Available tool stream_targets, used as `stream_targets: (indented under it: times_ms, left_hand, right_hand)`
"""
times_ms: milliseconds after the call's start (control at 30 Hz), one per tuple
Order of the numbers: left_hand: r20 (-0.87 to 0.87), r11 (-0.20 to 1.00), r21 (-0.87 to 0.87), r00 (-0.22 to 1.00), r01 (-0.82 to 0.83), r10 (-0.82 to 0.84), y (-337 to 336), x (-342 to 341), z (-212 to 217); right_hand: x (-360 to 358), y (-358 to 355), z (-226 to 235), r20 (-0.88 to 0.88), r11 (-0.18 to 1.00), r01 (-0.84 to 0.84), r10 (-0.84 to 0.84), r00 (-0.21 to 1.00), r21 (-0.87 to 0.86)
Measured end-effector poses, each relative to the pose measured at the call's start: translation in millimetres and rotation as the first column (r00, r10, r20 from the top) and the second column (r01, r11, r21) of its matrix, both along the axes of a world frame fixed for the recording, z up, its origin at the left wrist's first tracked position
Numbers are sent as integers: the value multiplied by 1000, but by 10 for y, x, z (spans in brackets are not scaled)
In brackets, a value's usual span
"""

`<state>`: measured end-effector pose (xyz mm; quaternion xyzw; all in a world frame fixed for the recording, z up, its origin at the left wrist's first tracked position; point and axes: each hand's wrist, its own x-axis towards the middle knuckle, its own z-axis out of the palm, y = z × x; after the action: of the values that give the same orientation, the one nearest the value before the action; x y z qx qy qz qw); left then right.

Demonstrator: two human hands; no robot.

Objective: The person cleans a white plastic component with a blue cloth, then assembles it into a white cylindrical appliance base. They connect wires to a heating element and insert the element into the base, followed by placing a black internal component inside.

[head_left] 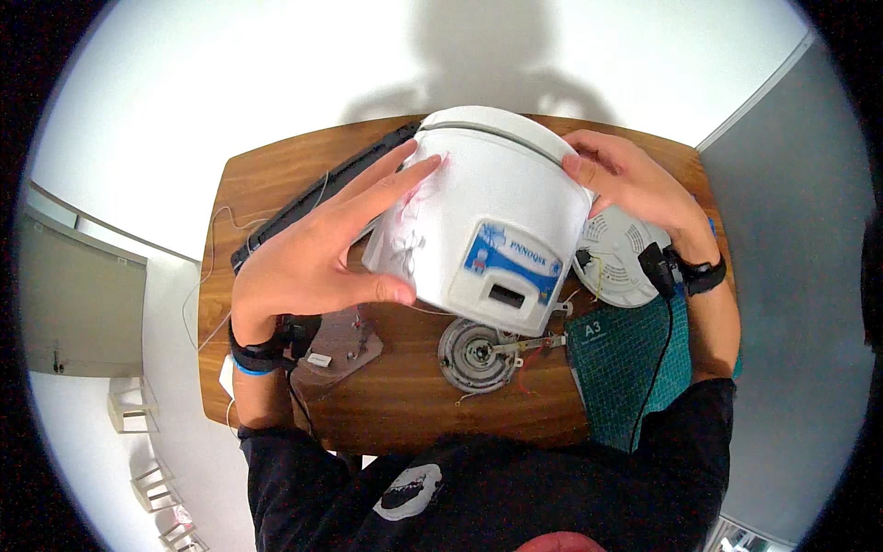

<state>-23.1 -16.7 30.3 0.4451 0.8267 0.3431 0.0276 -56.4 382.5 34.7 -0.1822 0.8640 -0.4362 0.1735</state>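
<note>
A white rice cooker body [478,207] is tilted above the table, its front with a blue label panel and dark rectangular opening facing me. At its left side, my left hand [317,248] holds it between spread fingers and a thumb near the lower edge. My right hand [635,179] grips the upper right near the grey-white rim, thumb on the outside. Below the body lies a round metal heating plate [476,354] with a bracket and thin wires. A white round vented cover [624,258] rests under my right wrist. The inside of the body is hidden.
On the wooden table [414,414] lie a green cutting mat [635,368] at the right and a long black bar [345,175] at the back left. A clear plastic tray [340,354] with small parts sits near my left wrist. Thin cables trail along the left edge.
</note>
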Motion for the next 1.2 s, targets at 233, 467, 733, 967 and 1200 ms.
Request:
stream_targets:
  times_ms: [233, 467, 733, 967, 1200]
  left_hand:
    - [33, 988, -131, 996, -84, 89, 27, 257, 105]
    - [-38, 965, -68, 967, -253, 251, 265, 512, -10]
    - [-218, 914, -102, 906, -392, 364, 459, 537, -370]
    - [-396, 913, -51, 848, -405, 354, 553, 445, -401]
    - [-447, 900, -140, 837, -414, 316, 701, 465, -517]
  right_hand:
    - [491, -220, 193, -380, 996, 5, 31, 925, 94]
    - [587, -335, 102, -534, 995, 59, -94, 840, -81]
    - [447, -286, -145, -694, 979, 4, -146, 705, -202]
    - [264, -175, -318, -772, 983, 1, -144, 620, -183]
    - [514, -76, -475, -842, 987, 75, 82, 533, 143]
